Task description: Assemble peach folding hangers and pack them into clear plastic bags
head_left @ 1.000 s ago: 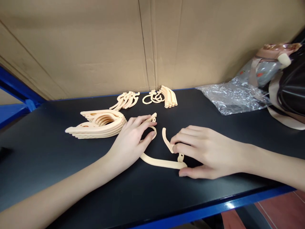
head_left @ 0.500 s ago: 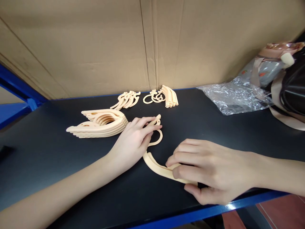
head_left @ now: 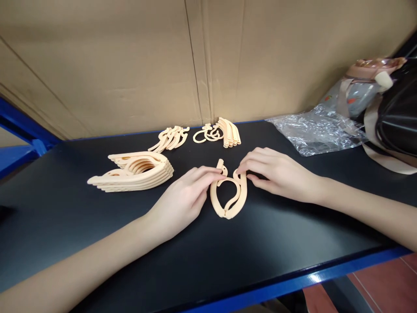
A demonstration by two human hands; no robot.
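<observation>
A cream plastic folding hanger [head_left: 241, 200] lies folded on the black tabletop, its two curved arms side by side and its hook curled between them. My left hand [head_left: 192, 191] grips the tip of the left arm, fingers closed over it. The tip of the other arm is pinched between the thumb and fingers of my right hand [head_left: 273, 174]. Left of my left hand sits a neat stack of folded hangers [head_left: 137, 176] of the same colour.
Loose hanger hooks [head_left: 206, 134] and a bundle of hanger arms [head_left: 230, 134] lie at the back, beside more curved pieces [head_left: 171, 138]. Crumpled clear plastic [head_left: 319, 130], a water bottle [head_left: 361, 87] and a black bag [head_left: 400, 117] stand right. Cardboard [head_left: 130, 65] rises behind.
My right hand has swung the hanger's right arm up and inward from the table's front, folding it beside the left arm. My left hand has stayed about where it was.
</observation>
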